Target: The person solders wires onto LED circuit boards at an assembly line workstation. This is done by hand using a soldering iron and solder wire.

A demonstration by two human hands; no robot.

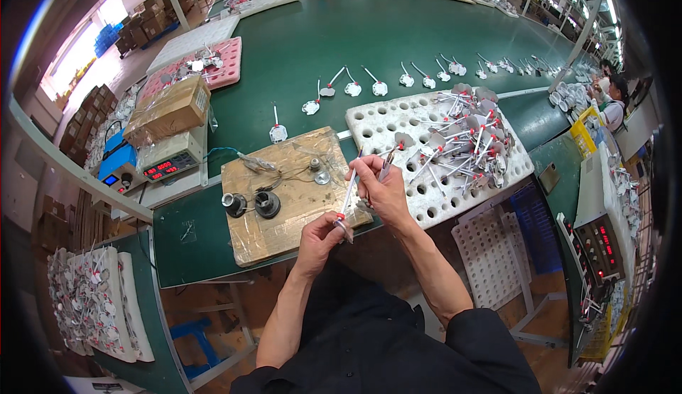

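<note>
Just in front of my body, my left hand (320,243) pinches a small grey disc part (346,232) by its red collar. A white sleeved lead (349,197) rises from that collar toward my right hand (383,194). The thumb and index finger of my right hand are closed at the lead's upper end. A slim metal tool (388,160), which looks like tweezers, also sticks up out of the right hand. Both hands are over the right edge of a tape-wrapped board (284,252), which carries dark round sockets (267,204) and a small metal fitting (321,174).
To the right, a white foam tray (369,126) bears a heap of similar parts (476,138). Several more stand in a row across the green table (298,46). At left are a meter with red digits (170,163), a cardboard box (167,113) and a pink tray (231,60).
</note>
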